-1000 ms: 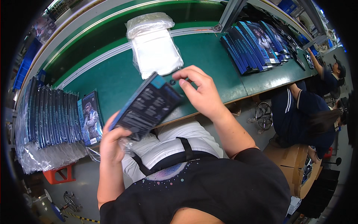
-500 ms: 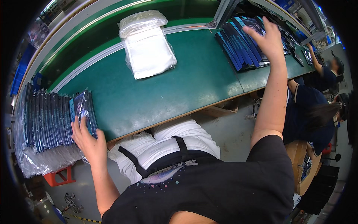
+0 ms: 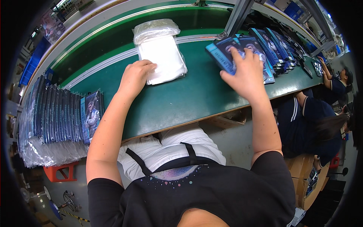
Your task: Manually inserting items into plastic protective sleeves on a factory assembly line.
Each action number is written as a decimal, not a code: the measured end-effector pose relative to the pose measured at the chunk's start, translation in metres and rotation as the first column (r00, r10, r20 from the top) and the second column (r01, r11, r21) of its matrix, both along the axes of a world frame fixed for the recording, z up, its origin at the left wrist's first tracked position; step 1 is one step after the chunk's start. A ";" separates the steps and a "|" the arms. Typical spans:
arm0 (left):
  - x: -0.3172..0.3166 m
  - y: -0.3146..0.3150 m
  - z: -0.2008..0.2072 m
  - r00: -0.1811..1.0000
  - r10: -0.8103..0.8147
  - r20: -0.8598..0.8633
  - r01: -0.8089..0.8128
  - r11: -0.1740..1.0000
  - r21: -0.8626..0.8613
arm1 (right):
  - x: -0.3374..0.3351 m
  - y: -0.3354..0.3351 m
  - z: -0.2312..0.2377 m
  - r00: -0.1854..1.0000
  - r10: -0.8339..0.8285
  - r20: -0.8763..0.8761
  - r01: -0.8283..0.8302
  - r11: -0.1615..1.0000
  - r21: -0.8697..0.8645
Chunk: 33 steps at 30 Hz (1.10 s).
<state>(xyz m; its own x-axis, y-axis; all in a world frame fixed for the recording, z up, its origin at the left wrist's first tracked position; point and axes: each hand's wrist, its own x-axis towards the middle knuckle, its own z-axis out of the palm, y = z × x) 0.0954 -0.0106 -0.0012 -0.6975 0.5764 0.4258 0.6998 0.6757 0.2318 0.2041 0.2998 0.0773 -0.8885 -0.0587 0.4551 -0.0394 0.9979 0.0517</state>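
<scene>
My left hand (image 3: 137, 77) is at the left edge of a stack of clear plastic bags (image 3: 166, 56), its bent fingers pressed together on the top bag; the thumb is mostly hidden. My right hand (image 3: 245, 72) lies over blue printed flat boxes at the right. Its fingers reach across the top of the leftmost blue box (image 3: 216, 56), with the thumb at the near edge. That box sits askew, jutting left from the others. A row of bagged blue boxes (image 3: 56, 113) stands at the left end of the table, left of my left forearm.
More blue boxes (image 3: 269, 47) are piled beyond my right hand, beside a metal post (image 3: 237, 19). The green table (image 3: 170, 108) has a wooden front edge. Two people work at the right, near a cardboard box (image 3: 297, 174). A red stool (image 3: 60, 172) stands below the bagged row.
My left hand has gone from the bagged row to the plastic bags. My right hand has come down onto the blue boxes, and the leftmost one has shifted left and now lies flatter.
</scene>
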 end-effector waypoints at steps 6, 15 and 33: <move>0.005 0.006 0.004 0.999 -0.021 0.025 0.020 0.997 0.069 | 0.009 -0.021 -0.034 0.884 0.313 0.348 -0.077 0.831 -0.551; 0.028 0.004 0.007 0.998 -0.017 0.055 0.004 0.975 0.221 | -0.024 -0.009 -0.077 0.527 0.689 -0.497 0.495 -0.724 -0.479; 0.043 -0.009 0.027 0.714 0.022 0.699 -0.424 0.808 0.408 | -0.037 -0.078 -0.066 0.526 0.833 -0.171 0.483 -0.458 -0.747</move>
<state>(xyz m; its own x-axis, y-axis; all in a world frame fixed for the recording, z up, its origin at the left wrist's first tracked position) 0.1388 -0.0197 0.0259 -0.9798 0.2000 -0.0029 0.0842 0.4254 0.9011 0.1675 0.2221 0.0112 -0.8144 -0.5722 -0.0971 0.4248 -0.4737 -0.7715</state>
